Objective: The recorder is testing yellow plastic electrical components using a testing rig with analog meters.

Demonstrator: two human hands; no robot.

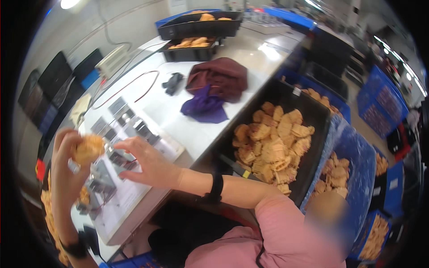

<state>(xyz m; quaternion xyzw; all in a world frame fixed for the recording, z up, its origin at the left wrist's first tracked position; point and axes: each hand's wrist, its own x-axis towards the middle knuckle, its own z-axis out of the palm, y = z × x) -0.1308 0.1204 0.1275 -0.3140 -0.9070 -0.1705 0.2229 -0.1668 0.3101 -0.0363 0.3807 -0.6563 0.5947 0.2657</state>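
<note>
At the left, my left hand (66, 163) is raised, its fingers closed round a tan-orange moulded piece (88, 149). My right hand (149, 165) reaches over from the right with thumb and forefinger apart and nothing visible between them. It hovers beside small metal fixtures (102, 185) mounted on a white bench-top box (129, 196). Another tan-orange piece (84, 195) sits by the nearest fixture, below my left hand. The exact kind of these pieces is too blurred to make out.
A black tray (313, 147) heaped with tan-orange pieces (279, 147) stands right of the bench, beside a blue lined bin (353, 147). Maroon cloth (219, 78) and purple cloth (205, 106) lie on the white table (165, 116). Stacked black trays (201, 29) stand at the far end.
</note>
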